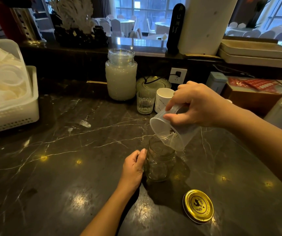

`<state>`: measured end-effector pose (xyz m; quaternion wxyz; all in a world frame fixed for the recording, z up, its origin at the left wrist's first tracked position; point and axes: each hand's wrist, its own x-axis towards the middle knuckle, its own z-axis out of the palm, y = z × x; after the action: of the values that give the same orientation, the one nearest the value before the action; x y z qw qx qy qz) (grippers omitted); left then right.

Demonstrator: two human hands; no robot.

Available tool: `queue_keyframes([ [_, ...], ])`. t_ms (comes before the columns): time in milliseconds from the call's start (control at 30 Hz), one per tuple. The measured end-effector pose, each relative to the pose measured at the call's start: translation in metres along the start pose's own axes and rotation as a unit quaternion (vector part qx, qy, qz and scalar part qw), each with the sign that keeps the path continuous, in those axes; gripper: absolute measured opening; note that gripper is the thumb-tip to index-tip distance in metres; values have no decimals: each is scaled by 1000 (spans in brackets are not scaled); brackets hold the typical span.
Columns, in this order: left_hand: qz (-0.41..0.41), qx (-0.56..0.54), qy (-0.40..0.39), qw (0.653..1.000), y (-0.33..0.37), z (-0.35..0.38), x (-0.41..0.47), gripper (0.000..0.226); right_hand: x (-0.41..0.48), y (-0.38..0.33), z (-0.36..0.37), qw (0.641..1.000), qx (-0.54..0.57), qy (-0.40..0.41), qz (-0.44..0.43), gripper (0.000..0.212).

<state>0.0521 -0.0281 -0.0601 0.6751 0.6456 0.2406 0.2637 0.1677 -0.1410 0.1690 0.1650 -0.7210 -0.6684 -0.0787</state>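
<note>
Left hand: I see the left hand (133, 167) wrapped round the side of the small clear glass jar (159, 160), with the thumb lying up near the threaded neck. It holds the jar upright on the dark veined marble counter (60, 167).
Right hand: the right hand (196, 106) is higher and further out than the left. Its thumb and curled fingers grip the translucent plastic cup (169, 132) from above.
Cup: it hangs under the right hand's fingers, tipped steeply with its mouth facing down and left. Its lowest edge is over the jar's open mouth. I cannot tell whether the two touch. Dark specks cling to its inner wall.
Jar: it sits directly right of the left palm, touching it, and below the right hand. I cannot make out what is inside it.
Lid: a round gold metal lid (198, 206) with a dark emblem lies flat on the counter, right of the left wrist, closer to me than the jar and apart from it.
Past the right hand's fingertips: a ribbed clear drinking glass (145, 103) and a white mug (163, 99) stand just beside each other. A tall glass jar of milky white liquid (121, 75) stands behind them, to the left.
Far left of the left hand: a white perforated plastic basket (11, 120) holds pale round pieces.
</note>
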Motion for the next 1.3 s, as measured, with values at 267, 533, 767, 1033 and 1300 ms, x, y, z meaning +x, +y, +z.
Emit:
queue_keyframes([
  [267,3,0,-8,1000,-1,0,1,80,4,-4,4,999,-16,-27,-24,38],
  [533,22,31,0,999,0,0,1,53,6,-3,6,997,-42,-34,-57,21],
  [767,33,46,-1,998,2,0,0,43,8,-3,6,997,-36,-21,-69,29],
  [1033,38,18,-15,999,-3,-1,2,74,7,-1,6,996,-30,-11,-89,41],
  [1300,15,-5,-15,1000,-2,0,1,84,7,-3,9,992,-49,-19,-117,39],
])
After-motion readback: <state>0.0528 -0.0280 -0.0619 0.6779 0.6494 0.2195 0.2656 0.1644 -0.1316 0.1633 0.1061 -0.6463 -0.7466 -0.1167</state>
